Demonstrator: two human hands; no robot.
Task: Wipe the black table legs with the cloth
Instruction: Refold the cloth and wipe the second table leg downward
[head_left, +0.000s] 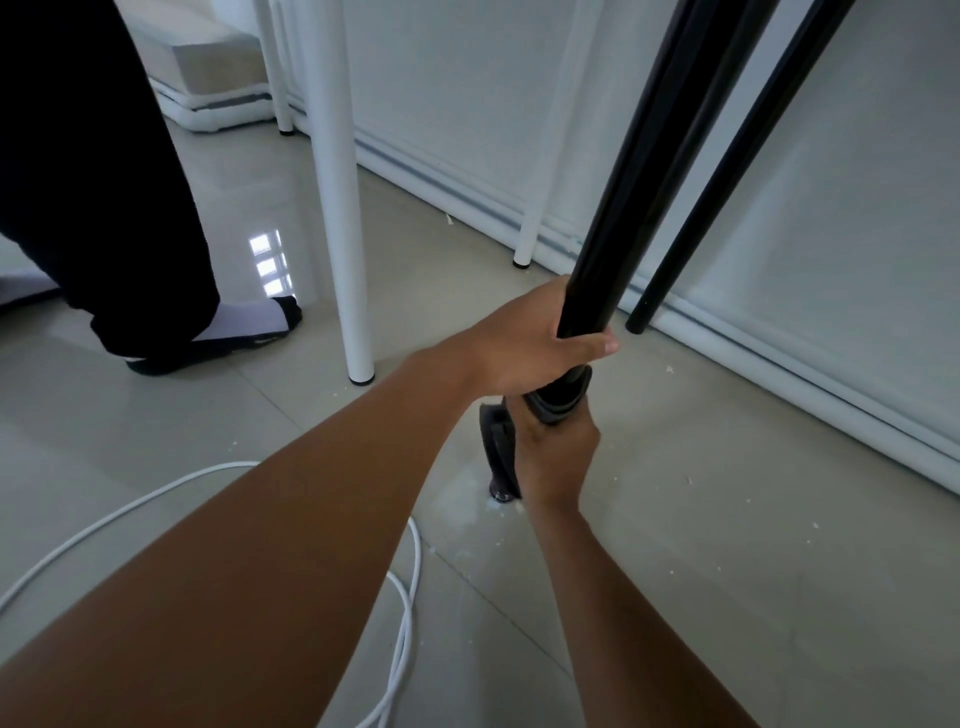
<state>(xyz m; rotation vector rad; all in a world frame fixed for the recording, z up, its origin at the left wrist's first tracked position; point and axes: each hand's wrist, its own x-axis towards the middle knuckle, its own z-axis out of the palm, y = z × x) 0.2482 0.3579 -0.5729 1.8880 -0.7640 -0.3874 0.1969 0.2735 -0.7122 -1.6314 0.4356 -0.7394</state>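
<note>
left hand (524, 348) fingers closed round near black table leg (623, 197) | right hand (558, 452) below, fingers clamped dark cloth (558, 400) around leg

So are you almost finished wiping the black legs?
Can't tell what's already clean. Right now the left hand steadies the near black leg while the right hand wraps the dark cloth round it near the floor. The far black leg by the wall has no hand on it, so it may be left.

white table leg (340, 208), white cable (405, 613) looped on tiled floor (727, 571), another person's socked foot (249, 325)
</note>
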